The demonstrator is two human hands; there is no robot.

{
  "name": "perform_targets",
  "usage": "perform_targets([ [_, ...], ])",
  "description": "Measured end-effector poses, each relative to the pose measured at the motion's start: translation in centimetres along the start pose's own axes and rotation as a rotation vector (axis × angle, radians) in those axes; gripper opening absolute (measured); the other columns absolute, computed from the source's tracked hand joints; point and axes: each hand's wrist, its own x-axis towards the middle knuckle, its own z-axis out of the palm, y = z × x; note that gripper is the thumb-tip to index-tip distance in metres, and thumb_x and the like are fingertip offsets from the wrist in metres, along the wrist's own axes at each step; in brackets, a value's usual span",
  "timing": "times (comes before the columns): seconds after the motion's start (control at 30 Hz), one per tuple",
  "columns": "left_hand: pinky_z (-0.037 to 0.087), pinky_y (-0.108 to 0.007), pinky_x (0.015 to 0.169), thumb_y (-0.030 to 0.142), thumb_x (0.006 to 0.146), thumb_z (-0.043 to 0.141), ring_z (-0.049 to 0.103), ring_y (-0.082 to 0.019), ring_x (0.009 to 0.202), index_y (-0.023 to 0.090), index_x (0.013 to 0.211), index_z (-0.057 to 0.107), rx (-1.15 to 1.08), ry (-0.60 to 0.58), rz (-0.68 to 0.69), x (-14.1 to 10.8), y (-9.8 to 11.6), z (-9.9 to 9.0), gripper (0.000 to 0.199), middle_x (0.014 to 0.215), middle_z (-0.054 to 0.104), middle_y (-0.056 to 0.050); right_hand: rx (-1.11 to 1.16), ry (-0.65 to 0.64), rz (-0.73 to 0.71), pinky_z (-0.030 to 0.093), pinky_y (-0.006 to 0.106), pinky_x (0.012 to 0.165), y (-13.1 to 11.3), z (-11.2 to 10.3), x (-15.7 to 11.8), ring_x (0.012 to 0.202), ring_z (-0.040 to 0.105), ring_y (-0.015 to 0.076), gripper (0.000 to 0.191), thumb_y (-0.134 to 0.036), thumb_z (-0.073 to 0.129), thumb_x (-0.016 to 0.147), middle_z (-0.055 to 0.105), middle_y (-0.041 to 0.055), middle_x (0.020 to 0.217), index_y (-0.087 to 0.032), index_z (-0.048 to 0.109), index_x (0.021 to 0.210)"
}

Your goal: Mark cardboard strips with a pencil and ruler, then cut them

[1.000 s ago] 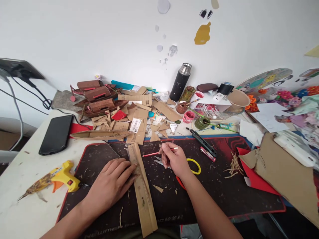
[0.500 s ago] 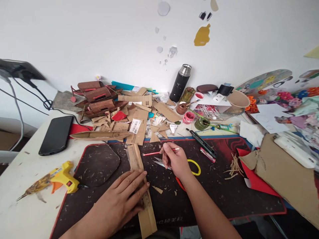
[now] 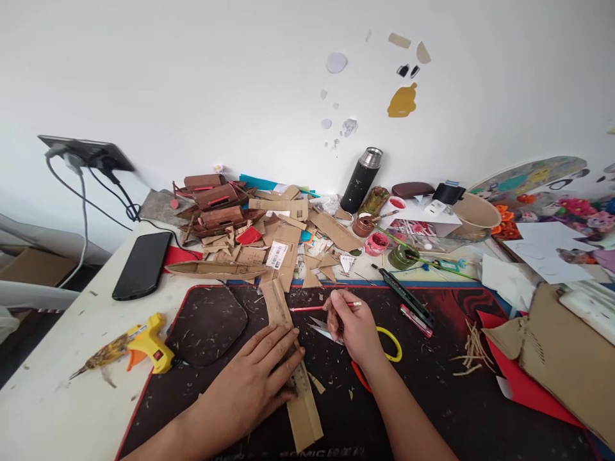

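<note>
My left hand (image 3: 262,371) lies flat, fingers stretched, across a narrow strip of brown cardboard (image 3: 307,426). Beneath its fingers a see-through ruler (image 3: 277,306) rests along the strip; the hand covers the middle of both. A red pencil (image 3: 307,309) is pinched in my right hand (image 3: 353,326), its point turned left at the strip's right edge. Whether the point touches the cardboard I cannot tell. Partly under the right hand lie scissors (image 3: 391,346) with yellow and red handles, blades showing on the left.
On the left are a yellow glue gun (image 3: 158,346) and a black phone (image 3: 143,266). Cardboard boat models (image 3: 221,218) and scraps sit behind the dark mat (image 3: 211,320). Open paint jars (image 3: 376,243) stand beside a black flask (image 3: 361,182). A utility knife (image 3: 403,294) lies right.
The view has swung slightly left and up, so everything appears farther right and lower. The pencil point is a little closer to the strip's edge. My left hand stays on the ruler.
</note>
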Motion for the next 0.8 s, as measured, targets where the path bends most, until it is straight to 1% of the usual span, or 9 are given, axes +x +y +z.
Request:
perform_targets([
  [0.17, 0.047, -0.045, 0.123, 0.052, 0.110, 0.064, 0.066, -0.028, 0.141, 0.020, 0.149, 0.068, -0.016, 0.034, 0.013, -0.1, -0.3, -0.8, 0.050, 0.154, 0.073, -0.011, 0.046, 0.043, -0.015, 0.033, 0.018, 0.035, 0.2, -0.2, 0.1, 0.034, 0.043, 0.0077, 0.063, -0.079, 0.088, 0.082, 0.049, -0.0076, 0.045, -0.019, 0.069, 0.076],
  [0.37, 0.049, -0.042, 0.119, 0.047, 0.113, 0.062, 0.069, -0.027, 0.133, 0.021, 0.142, 0.072, -0.062, 0.057, 0.013, -1.3, -0.5, -1.4, 0.041, 0.145, 0.077, -0.010, 0.046, 0.045, -0.034, 0.033, 0.019, 0.035, 0.1, -0.1, 0.2, 0.034, 0.043, 0.0079, 0.063, -0.079, 0.087, 0.083, 0.050, -0.0074, 0.046, -0.019, 0.069, 0.077],
  [0.4, 0.049, -0.043, 0.119, 0.045, 0.114, 0.060, 0.069, -0.027, 0.134, 0.020, 0.142, 0.072, -0.062, 0.053, 0.019, -1.5, -0.5, -1.5, 0.039, 0.145, 0.077, -0.011, 0.043, 0.044, -0.032, 0.033, 0.019, 0.035, 0.1, 0.0, 0.2, 0.034, 0.043, 0.0082, 0.063, -0.079, 0.087, 0.083, 0.050, -0.0072, 0.046, -0.019, 0.069, 0.077],
  [0.47, 0.049, -0.043, 0.121, 0.034, 0.115, 0.056, 0.067, -0.027, 0.137, 0.020, 0.145, 0.070, -0.053, 0.034, 0.031, -1.7, -0.7, -1.7, 0.036, 0.148, 0.075, -0.011, 0.040, 0.046, -0.019, 0.032, 0.019, 0.035, 0.0, 0.0, 0.1, 0.035, 0.045, 0.0086, 0.063, -0.079, 0.087, 0.082, 0.051, -0.0069, 0.046, -0.019, 0.069, 0.077],
  [0.53, 0.047, -0.044, 0.123, 0.021, 0.113, 0.052, 0.064, -0.027, 0.141, 0.020, 0.149, 0.069, -0.044, 0.017, 0.053, -1.8, -0.8, -2.0, 0.039, 0.151, 0.073, -0.011, 0.035, 0.045, -0.006, 0.031, 0.019, 0.035, -0.1, 0.0, 0.0, 0.035, 0.046, 0.0088, 0.064, -0.080, 0.087, 0.082, 0.052, -0.0065, 0.047, -0.019, 0.069, 0.077],
  [0.6, 0.045, -0.042, 0.125, 0.016, 0.110, 0.052, 0.061, -0.026, 0.144, 0.021, 0.151, 0.068, -0.039, 0.001, 0.084, -1.8, -1.0, -2.3, 0.044, 0.152, 0.073, -0.010, 0.030, 0.038, 0.002, 0.031, 0.019, 0.036, -0.3, 0.1, 0.0, 0.035, 0.046, 0.0088, 0.064, -0.081, 0.086, 0.082, 0.053, -0.0063, 0.047, -0.019, 0.069, 0.077],
  [0.73, 0.044, -0.039, 0.125, 0.022, 0.109, 0.059, 0.059, -0.026, 0.143, 0.021, 0.151, 0.067, -0.024, -0.051, 0.102, -1.3, -1.1, -2.4, 0.043, 0.149, 0.074, -0.010, 0.028, 0.031, 0.008, 0.032, 0.019, 0.036, -0.5, 0.1, -0.1, 0.036, 0.046, 0.0090, 0.064, -0.081, 0.087, 0.081, 0.053, -0.0062, 0.048, -0.019, 0.069, 0.077],
  [0.8, 0.044, -0.038, 0.125, 0.026, 0.110, 0.060, 0.060, -0.026, 0.140, 0.021, 0.149, 0.068, -0.025, -0.053, 0.104, -1.0, -1.1, -2.2, 0.041, 0.147, 0.075, -0.010, 0.029, 0.033, 0.006, 0.032, 0.019, 0.036, -0.5, 0.1, -0.1, 0.036, 0.046, 0.0090, 0.063, -0.080, 0.087, 0.081, 0.052, -0.0064, 0.048, -0.020, 0.069, 0.077],
])
